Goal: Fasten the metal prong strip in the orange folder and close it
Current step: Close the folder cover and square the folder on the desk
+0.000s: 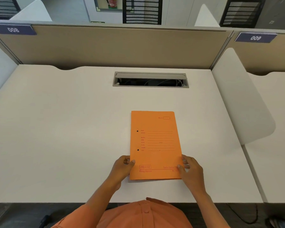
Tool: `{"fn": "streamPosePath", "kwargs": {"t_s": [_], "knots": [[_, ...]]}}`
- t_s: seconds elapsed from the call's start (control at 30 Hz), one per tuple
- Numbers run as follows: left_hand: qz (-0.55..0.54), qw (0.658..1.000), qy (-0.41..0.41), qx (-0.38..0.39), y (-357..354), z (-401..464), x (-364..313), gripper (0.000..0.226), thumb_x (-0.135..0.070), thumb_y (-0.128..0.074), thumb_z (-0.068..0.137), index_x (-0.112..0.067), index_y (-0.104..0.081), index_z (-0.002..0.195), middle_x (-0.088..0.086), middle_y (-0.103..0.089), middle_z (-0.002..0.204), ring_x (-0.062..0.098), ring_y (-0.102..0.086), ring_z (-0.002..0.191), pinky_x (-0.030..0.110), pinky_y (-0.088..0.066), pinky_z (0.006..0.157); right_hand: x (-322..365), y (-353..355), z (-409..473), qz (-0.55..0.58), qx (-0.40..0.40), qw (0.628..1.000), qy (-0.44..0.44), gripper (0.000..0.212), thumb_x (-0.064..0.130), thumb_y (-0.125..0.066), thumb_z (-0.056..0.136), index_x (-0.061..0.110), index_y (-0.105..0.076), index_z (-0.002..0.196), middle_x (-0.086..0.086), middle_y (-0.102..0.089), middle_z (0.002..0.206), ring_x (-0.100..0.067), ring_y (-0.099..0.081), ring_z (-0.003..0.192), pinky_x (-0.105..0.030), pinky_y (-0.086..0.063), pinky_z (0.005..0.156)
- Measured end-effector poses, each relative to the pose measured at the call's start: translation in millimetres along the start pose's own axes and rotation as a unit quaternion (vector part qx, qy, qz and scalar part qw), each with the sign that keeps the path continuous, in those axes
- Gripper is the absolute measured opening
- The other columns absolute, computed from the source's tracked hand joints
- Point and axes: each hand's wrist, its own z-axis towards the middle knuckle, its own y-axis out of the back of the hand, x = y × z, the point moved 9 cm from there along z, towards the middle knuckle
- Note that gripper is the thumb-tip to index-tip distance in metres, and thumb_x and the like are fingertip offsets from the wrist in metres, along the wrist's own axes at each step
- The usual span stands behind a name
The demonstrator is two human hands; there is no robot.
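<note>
A closed orange folder point(155, 145) lies flat on the white worktop point(72, 129), long axis running 12 to 6 o'clock, with the left hand point(122, 167) pinching its 7 o'clock edge and the right hand point(190, 170) its 5 o'clock edge, 2 punched holes nearer the left grip.

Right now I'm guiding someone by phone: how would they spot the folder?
On the white desk, nearer the person than the grey cable slot, lies the orange folder, closed. It is the only orange item there, with two black holes along its left edge.

Orange folder point(155, 145) shut — inside hidden; cover print too small.
</note>
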Motion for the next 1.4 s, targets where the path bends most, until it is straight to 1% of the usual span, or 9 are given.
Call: {"fn": "streamPosePath", "kwargs": {"t_s": [0.2, 0.47, 0.57, 0.67, 0.77, 0.87, 1.07, 1.17, 1.4], "knots": [[-0.008, 0.999, 0.003, 0.034, -6, -6, 0, 0.025, -0.026, -0.061, 0.104, -0.029, -0.053, 0.127, 0.004, -0.069, 0.117, 0.019, -0.071, 0.105, 0.029, -0.060, 0.074, -1, 1, -2, -0.001, -0.003, 1.000, 0.010, 0.049, 0.012, -0.078, 0.092, 0.013, -0.063, 0.139, -0.002, -0.069, 0.127, -0.016, -0.067, 0.104, -0.033, -0.057, 0.091], [-0.020, 0.999, 0.006, 0.033, -7, -13, 0, 0.032, -0.017, -0.062, 0.103, -0.033, -0.052, 0.130, -0.008, -0.073, 0.111, 0.010, -0.073, 0.099, 0.020, -0.059, 0.062, -4, 2, -4, 0.026, -0.005, 1.000, -0.008, 0.051, 0.013, -0.076, 0.094, 0.012, -0.060, 0.142, -0.005, -0.065, 0.135, -0.014, -0.062, 0.107, -0.029, -0.053, 0.091], [-0.031, 0.999, 0.009, 0.025, -6, -15, -2, 0.032, -0.015, -0.061, 0.104, -0.031, -0.053, 0.131, -0.004, -0.074, 0.113, 0.013, -0.073, 0.100, 0.022, -0.060, 0.064, -11, 5, -4, 0.069, -0.022, 0.996, -0.057, 0.055, 0.016, -0.078, 0.093, 0.012, -0.058, 0.144, -0.005, -0.065, 0.136, -0.015, -0.063, 0.103, -0.024, -0.052, 0.086], [-0.038, 0.999, 0.011, 0.023, -3, -15, -4, 0.033, -0.012, -0.060, 0.104, -0.027, -0.053, 0.133, 0.001, -0.075, 0.116, 0.019, -0.074, 0.102, 0.028, -0.062, 0.070, -16, 4, -6, 0.144, -0.024, 0.983, -0.107, 0.055, 0.023, -0.080, 0.091, 0.017, -0.061, 0.142, -0.001, -0.071, 0.125, -0.003, -0.066, 0.096, -0.014, -0.051, 0.074], [-0.047, 0.998, 0.014, 0.027, -2, -16, -4, 0.034, -0.012, -0.060, 0.104, -0.024, -0.053, 0.135, 0.007, -0.075, 0.121, 0.025, -0.073, 0.107, 0.037, -0.063, 0.080, -16, -2, -8, 0.230, -0.008, 0.964, -0.133, 0.048, 0.022, -0.081, 0.091, 0.020, -0.067, 0.137, 0.005, -0.076, 0.117, -0.004, -0.071, 0.100, -0.017, -0.057, 0.077], [-0.052, 0.998, 0.013, 0.028, 1, -15, -6, 0.034, -0.012, -0.060, 0.104, -0.023, -0.053, 0.135, 0.007, -0.075, 0.121, 0.025, -0.073, 0.107, 0.038, -0.063, 0.081, -13, -5, -10, 0.291, 0.001, 0.945, -0.151, 0.043, 0.014, -0.079, 0.092, 0.021, -0.069, 0.134, 0.012, -0.081, 0.108, -0.005, -0.076, 0.097, -0.019, -0.061, 0.076], [-0.064, 0.998, 0.007, 0.022, 14, -11, -15, 0.035, -0.014, -0.062, 0.103, -0.025, -0.054, 0.135, 0.005, -0.076, 0.118, 0.020, -0.075, 0.102, 0.025, -0.062, 0.067, 9, -1, -7, 0.364, -0.002, 0.921, -0.140, 0.041, 0.005, -0.079, 0.091, 0.036, -0.073, 0.117, 0.011, -0.082, 0.107, -0.010, -0.078, 0.099, -0.020, -0.063, 0.076], [-0.069, 0.997, -0.001, 0.015, 24, -8, -23, 0.033, -0.017, -0.063, 0.103, -0.028, -0.054, 0.133, 0.001, -0.077, 0.115, 0.017, -0.076, 0.099, 0.022, -0.061, 0.063, 25, -1, -2, 0.377, 0.000, 0.918, -0.126, 0.041, 0.003, -0.078, 0.091, 0.036, -0.074, 0.115, 0.009, -0.082, 0.107, -0.010, -0.078, 0.099, -0.020, -0.062, 0.076], [-0.092, 0.995, -0.042, -0.008, 65, 4, -52, 0.034, -0.013, -0.061, 0.103, -0.028, -0.055, 0.133, 0.004, -0.078, 0.116, 0.022, -0.075, 0.104, 0.035, -0.061, 0.079, 71, -14, 20, 0.376, 0.011, 0.922, -0.097, 0.044, 0.002, -0.077, 0.091, 0.041, -0.074, 0.113, 0.012, -0.081, 0.110, -0.008, -0.077, 0.103, -0.018, -0.061, 0.079]]}}
